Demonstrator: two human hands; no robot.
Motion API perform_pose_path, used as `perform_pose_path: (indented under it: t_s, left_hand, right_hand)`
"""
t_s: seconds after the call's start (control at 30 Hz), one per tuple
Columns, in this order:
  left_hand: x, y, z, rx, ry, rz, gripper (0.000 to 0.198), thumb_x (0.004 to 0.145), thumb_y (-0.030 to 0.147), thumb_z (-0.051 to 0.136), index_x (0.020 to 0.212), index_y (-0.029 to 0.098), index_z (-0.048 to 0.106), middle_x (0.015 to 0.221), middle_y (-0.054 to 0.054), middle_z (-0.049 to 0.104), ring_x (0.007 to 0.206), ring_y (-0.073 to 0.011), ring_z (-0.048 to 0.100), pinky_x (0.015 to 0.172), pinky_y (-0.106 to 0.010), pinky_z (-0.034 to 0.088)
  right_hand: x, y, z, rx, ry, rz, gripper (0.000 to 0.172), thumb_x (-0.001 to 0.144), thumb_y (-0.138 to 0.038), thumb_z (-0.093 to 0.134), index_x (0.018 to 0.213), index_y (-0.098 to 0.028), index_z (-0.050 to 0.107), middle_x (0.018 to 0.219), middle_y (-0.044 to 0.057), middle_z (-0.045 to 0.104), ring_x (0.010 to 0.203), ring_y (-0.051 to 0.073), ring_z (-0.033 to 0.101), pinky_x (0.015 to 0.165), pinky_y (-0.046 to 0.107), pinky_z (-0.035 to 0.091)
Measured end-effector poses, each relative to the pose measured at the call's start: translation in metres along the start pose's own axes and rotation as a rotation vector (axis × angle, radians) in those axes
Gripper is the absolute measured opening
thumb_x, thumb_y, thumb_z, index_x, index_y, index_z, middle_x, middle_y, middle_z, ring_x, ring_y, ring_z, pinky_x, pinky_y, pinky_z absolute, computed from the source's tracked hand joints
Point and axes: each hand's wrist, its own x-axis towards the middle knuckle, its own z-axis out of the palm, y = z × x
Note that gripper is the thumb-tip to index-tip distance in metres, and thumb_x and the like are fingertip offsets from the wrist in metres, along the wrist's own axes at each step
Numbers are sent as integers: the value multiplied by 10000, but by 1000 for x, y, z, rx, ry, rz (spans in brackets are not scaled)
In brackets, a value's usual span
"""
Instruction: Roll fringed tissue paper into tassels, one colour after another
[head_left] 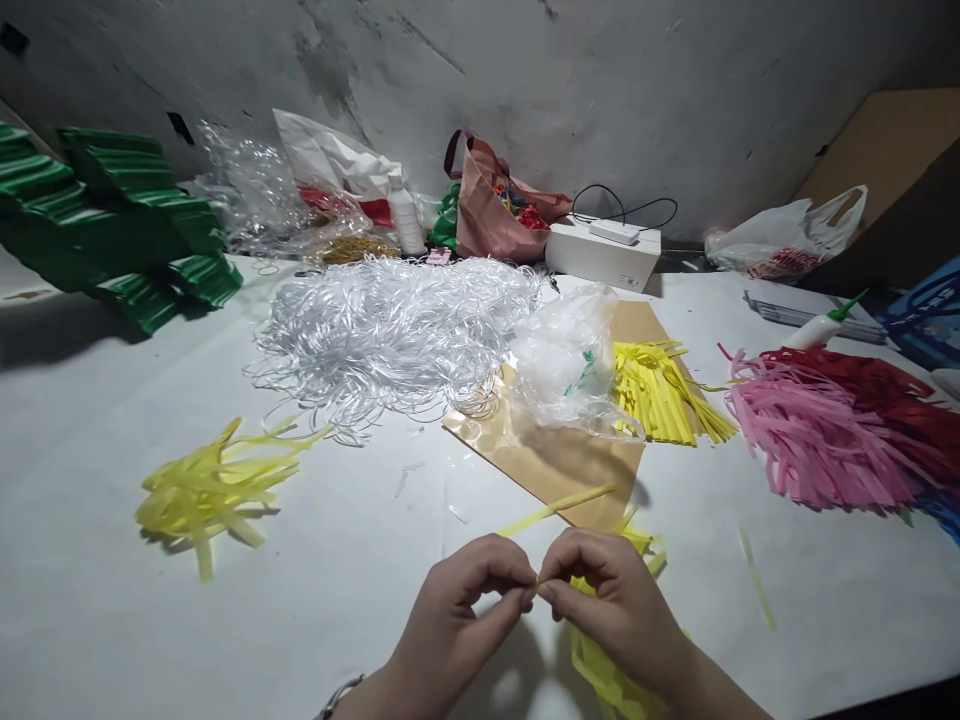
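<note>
My left hand (469,610) and my right hand (611,600) meet fingertip to fingertip near the front of the table. Both are closed in a pinch on a thin yellow strip; only a sliver of it shows between the fingers. Past the left knuckles, a flat length of yellow strip (559,508) sticks out to the upper right; I cannot tell if it is the pinched piece. More yellow strips (604,670) hang or lie under my right hand, partly hidden by it. At the left lies a loose bunch of pale yellow strips (214,485).
A heap of clear cord (397,335) spreads across the middle back. Beside it are a plastic bag (566,355) on brown card (577,475), a yellow fringe (656,395) and pink fringe (825,435). Green folded paper (112,225) stands at left, a glue bottle (821,325) at right.
</note>
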Motion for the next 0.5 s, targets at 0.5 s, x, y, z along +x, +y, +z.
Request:
perform_pose_path:
  t_s: [0.5]
  left_hand:
    - [4, 2, -6, -18, -10, -92, 65, 848, 175, 646, 809, 205, 690, 778, -25, 693, 692, -149, 647, 640, -233, 534]
  right_hand:
    - [-2, 5, -9, -278, -77, -172, 157, 947, -239, 588, 822, -201, 676, 727, 4, 672, 679, 127, 624, 632, 222, 465]
